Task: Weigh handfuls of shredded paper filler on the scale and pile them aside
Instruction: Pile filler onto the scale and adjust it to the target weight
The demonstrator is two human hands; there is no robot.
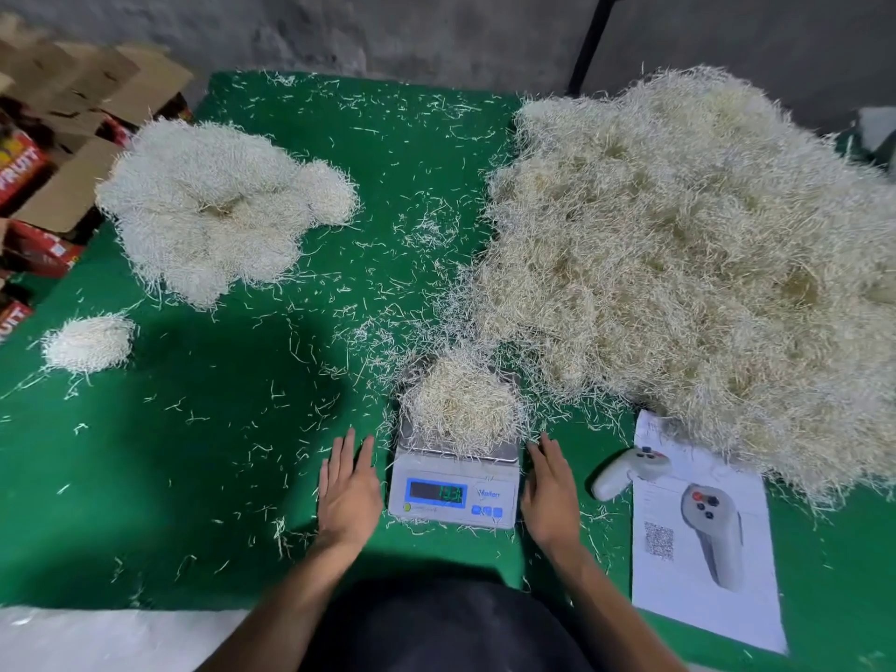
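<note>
Your left hand (350,492) and right hand (550,492) lie flat, fingers straight, holding nothing, flanking the scale (453,487) carrying filler (463,405).

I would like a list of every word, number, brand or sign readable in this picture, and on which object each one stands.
"133", or close to it, in green digits: display of the scale; last digit unsure.
Blue brand name on the scale, right of the display: too blurred to read.
"FRUIT", partly cut off: red cartons at the left edge.
QR code, without readable words: printed sheet on the right.
Small print on that sheet: too small to read.
</note>
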